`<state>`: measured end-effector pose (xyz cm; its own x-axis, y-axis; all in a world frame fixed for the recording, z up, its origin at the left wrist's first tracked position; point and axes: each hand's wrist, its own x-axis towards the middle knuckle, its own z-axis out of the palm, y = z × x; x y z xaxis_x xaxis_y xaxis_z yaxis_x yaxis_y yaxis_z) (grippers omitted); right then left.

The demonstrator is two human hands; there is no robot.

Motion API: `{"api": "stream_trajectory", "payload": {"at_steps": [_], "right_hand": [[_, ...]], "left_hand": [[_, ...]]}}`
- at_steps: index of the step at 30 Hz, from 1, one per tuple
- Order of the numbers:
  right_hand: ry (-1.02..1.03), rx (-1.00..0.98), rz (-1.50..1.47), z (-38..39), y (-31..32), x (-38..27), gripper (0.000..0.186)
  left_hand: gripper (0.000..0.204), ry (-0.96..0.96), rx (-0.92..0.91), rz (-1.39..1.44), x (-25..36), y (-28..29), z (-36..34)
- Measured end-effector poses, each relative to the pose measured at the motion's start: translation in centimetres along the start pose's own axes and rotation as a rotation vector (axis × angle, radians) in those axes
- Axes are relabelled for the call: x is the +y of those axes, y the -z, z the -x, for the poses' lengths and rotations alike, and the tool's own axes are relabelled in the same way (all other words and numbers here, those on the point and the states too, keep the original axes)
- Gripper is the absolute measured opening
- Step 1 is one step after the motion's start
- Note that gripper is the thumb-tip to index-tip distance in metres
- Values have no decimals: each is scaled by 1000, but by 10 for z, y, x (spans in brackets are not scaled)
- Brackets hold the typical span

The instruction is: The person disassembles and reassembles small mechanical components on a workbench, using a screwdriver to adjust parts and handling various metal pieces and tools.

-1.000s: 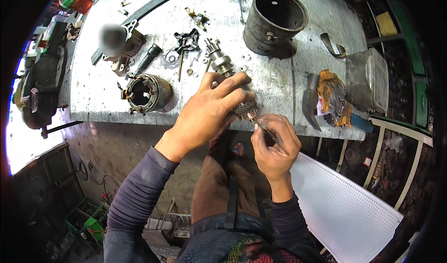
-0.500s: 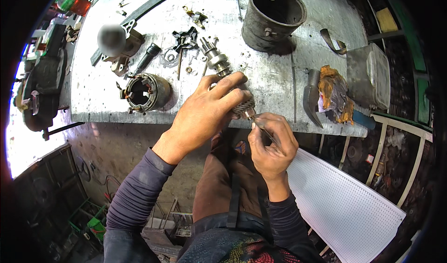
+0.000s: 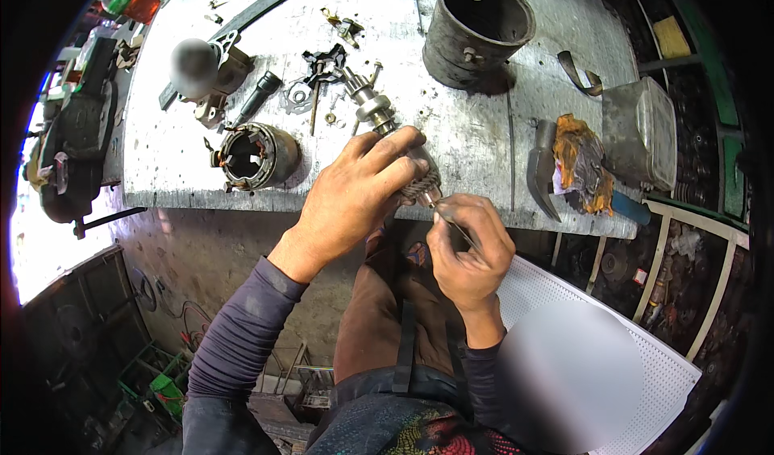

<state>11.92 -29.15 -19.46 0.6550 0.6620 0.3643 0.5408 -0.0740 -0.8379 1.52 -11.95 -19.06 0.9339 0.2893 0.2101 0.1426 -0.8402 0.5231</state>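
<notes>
My left hand [image 3: 355,181] is wrapped round a metal motor armature [image 3: 373,107], which lies slanted over the table's near edge. Its toothed shaft and collar point away from me, and the hand hides much of the middle. At the near end, my right hand [image 3: 476,249] pinches a thin, dark, rod-like piece [image 3: 463,236] between thumb and fingers. The tip of that piece meets the armature's end; its exact kind is too small to make out. Left of the hands stands a ring-shaped stator housing [image 3: 282,161] with its windings showing.
A dark open cylinder [image 3: 451,60] stands at the back. To the right lie a hammer [image 3: 543,173], a stained rag [image 3: 580,161] and a clear plastic box [image 3: 655,132]. A cast housing [image 3: 232,72], a dark socket [image 3: 258,99] and a spider-shaped part [image 3: 322,68] lie left. A white perforated panel [image 3: 661,374] leans below.
Both hands stay on the armature and the thin piece, the right hand shifting only slightly. The table's things sit a little differently in the picture, as the view has moved slightly.
</notes>
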Motion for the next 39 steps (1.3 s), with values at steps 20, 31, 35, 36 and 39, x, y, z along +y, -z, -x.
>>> {"api": "stream_trajectory", "payload": {"at_steps": [20,31,35,36,39], "right_hand": [[-15,3,-62,-3,1,0,20],[-26,-7,-101,2,1,1,19],[-15,10,-122,3,-1,3,19],[-15,3,-114,3,-1,3,19],[-19,-8,-98,3,-2,2,19]], "left_hand": [[39,-20,73,44,-1,-1,4],[38,50,-7,125,-1,7,11],[39,42,14,155,-1,6,12],[39,45,16,160,-2,5,13],[39,61,8,165,-2,4,14]]}}
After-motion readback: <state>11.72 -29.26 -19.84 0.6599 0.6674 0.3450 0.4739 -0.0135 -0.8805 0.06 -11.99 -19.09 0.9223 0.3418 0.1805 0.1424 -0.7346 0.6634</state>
